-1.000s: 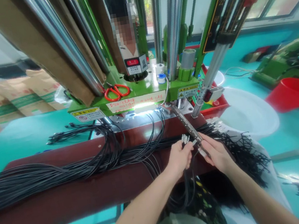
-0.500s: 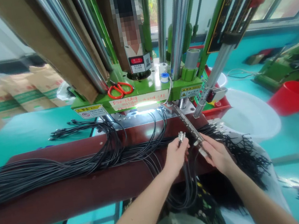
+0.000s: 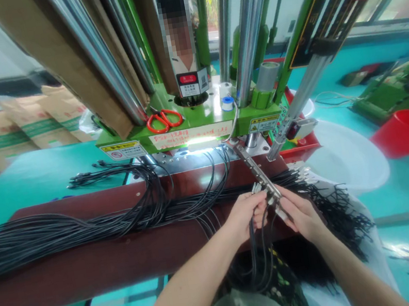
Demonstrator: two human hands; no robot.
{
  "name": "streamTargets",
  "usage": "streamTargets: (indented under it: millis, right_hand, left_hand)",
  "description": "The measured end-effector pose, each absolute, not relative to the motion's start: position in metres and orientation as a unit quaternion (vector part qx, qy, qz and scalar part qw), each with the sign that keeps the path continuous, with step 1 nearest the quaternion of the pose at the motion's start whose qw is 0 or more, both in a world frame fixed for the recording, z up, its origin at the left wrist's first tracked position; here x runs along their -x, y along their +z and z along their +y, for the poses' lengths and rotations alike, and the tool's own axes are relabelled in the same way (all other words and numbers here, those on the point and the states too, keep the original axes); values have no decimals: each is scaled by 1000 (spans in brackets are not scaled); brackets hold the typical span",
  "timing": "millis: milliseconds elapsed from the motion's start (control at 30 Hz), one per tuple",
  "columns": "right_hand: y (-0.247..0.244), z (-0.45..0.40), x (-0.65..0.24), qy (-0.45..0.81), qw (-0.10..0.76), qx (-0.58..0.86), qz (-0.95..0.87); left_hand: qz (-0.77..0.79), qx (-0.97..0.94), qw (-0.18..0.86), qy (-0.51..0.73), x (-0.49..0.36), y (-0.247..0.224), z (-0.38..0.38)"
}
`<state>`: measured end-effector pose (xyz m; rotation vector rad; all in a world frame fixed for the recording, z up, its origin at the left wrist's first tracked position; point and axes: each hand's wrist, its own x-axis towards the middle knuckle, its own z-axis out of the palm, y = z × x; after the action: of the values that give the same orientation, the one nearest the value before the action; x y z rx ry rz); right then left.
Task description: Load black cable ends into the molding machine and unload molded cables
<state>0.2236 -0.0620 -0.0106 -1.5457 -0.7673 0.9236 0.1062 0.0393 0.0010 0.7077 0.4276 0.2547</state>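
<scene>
My left hand (image 3: 246,212) is closed on several black cables whose silvery connector ends (image 3: 257,187) stick up past the fingertips. The cables (image 3: 255,249) hang down from it in a loop over my lap. My right hand (image 3: 300,213) grips the near end of a narrow metal bar (image 3: 258,171), which slants up and left toward the machine. Small fittings show along the bar. My left fingertips are right beside the bar near its lower end; whether they touch it I cannot tell.
A green press (image 3: 184,125) stands ahead, with red-handled scissors (image 3: 164,120) on its ledge. Black cables (image 3: 84,228) lie along the brown board (image 3: 129,265). More cable ends (image 3: 341,219) spill over a white sack at right. Beyond are a white basin (image 3: 362,158) and a red bucket (image 3: 408,132).
My left hand has moved right with the connector ends, up to the metal bar. My right hand keeps its grip on the bar, nearly in place. The view has shifted slightly.
</scene>
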Motion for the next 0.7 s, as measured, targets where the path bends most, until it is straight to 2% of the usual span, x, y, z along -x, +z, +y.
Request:
streamTargets:
  millis: [100,233,400,700]
  right_hand:
    - [-14,-62,-224,389,533,660,-360]
    - [-12,-59,-221,389,565,657,-313]
    - [-1,-57,-216,380,590,662,-264]
    - [-4,-60,-225,447,550,655,-262]
  left_hand:
    - [248,-410,861,171,-107,-4,38]
    - [297,-506,772,243,-107,-8,38]
    - [338,-417,760,366,-102,-1,42]
    - [306,-400,807,308,-97,1,40]
